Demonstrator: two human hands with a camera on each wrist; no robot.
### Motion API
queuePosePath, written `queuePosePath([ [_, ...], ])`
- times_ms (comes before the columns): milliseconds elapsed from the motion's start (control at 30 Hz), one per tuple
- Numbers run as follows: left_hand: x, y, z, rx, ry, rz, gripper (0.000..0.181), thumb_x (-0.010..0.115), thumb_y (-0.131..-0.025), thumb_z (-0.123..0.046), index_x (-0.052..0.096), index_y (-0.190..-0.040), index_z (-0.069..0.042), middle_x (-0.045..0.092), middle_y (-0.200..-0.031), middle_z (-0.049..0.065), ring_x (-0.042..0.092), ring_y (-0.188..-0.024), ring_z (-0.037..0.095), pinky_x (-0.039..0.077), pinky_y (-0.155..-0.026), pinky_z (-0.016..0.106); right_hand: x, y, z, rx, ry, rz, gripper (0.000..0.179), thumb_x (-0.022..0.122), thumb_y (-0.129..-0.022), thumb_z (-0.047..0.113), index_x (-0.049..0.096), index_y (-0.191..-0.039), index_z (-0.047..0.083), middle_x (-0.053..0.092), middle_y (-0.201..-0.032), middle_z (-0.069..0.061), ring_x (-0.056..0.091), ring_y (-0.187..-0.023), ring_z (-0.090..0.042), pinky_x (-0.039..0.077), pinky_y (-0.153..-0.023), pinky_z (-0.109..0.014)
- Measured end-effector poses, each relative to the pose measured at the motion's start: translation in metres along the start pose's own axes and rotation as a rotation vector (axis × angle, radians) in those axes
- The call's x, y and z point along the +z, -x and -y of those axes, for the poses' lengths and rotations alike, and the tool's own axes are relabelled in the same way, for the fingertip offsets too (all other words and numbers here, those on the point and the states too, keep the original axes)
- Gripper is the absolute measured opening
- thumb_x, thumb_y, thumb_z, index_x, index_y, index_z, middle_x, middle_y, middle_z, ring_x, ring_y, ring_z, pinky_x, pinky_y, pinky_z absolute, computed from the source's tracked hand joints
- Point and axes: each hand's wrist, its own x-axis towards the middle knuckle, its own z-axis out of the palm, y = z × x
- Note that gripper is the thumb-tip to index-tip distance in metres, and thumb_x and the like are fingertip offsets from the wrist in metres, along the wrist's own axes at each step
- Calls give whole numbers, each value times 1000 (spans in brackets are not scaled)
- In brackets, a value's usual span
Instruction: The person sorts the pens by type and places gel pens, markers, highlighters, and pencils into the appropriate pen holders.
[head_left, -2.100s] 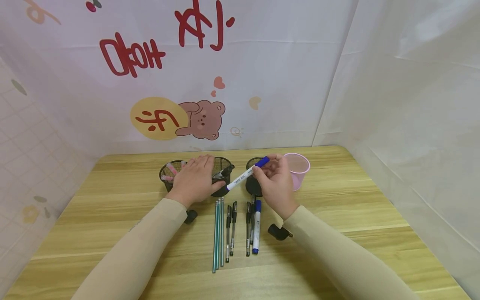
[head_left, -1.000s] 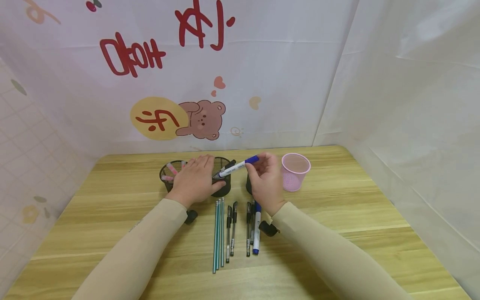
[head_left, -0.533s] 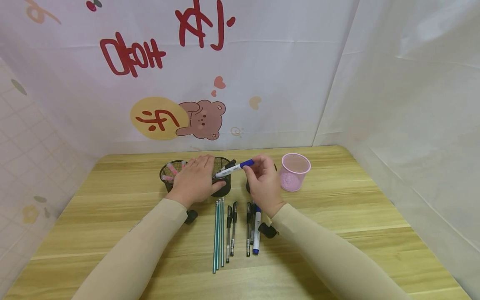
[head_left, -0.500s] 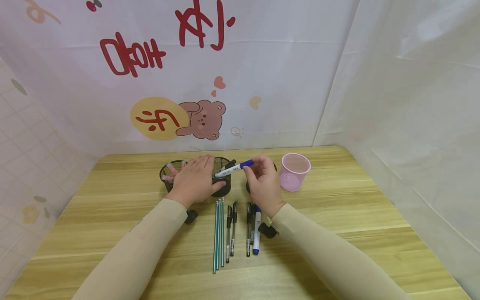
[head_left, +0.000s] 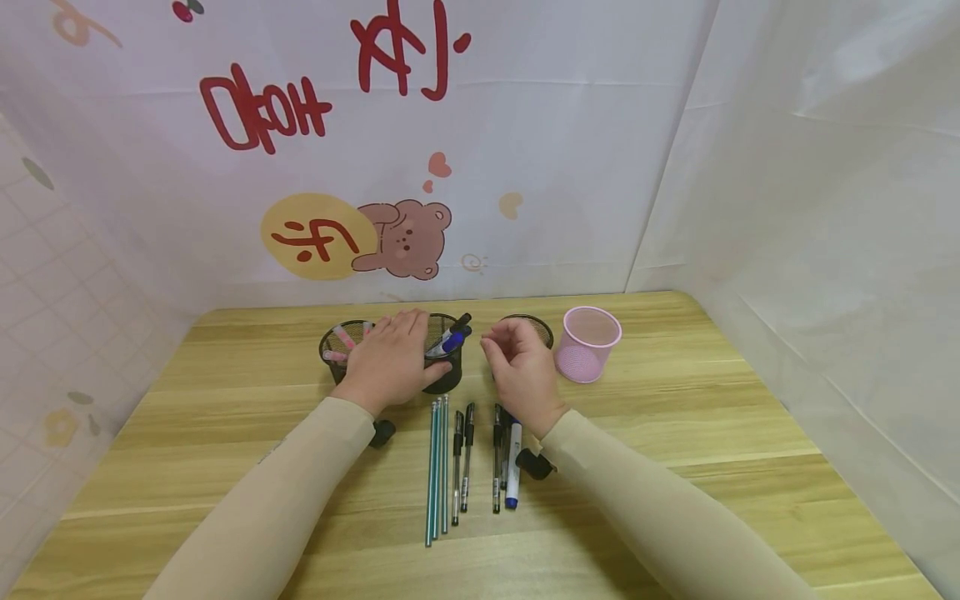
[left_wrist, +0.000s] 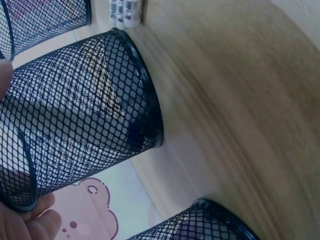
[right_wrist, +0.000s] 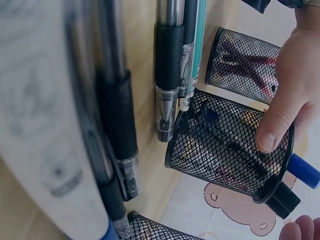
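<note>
Left of centre in the head view, the left hand is gripping a round black wire-mesh cup between thumb and fingers; a white marker with a blue cap is leaning inside beside black-capped markers. Near centre, the right hand is holding nothing, fingers loosely curled. Filling looks partway done: three teal pencils, four slim black-gripped pens and another blue-capped white marker are lying at lower centre, seemingly unplaced.

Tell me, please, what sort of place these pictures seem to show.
Likely a makeshift indoor booth around a work table: white, partly printed sheeting rises behind and on both sides of a wood-grain tabletop, on which stand mesh pen cups.
</note>
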Motion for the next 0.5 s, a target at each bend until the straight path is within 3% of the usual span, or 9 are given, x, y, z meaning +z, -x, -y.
queuePosePath([
  [267,0,0,0,2,-13,8,99,56,-99,-70,28,-165,-3,34,-171,16,30,-160,36,22,-133,53,-2,2,-2,28,-21,53,18,69,-99,2,62,-114,-4,74,-106,-16,70,-89,-23,57,-75,-19],
  [500,-1,0,-1,4,-14,14,98,55,-99,-70,28,-165,-3,33,-171,16,30,-160,35,22,-133,53,-8,4,0,70,47,127,19,72,-99,8,69,-117,2,76,-105,-11,68,-84,-15,55,-72,-18],
])
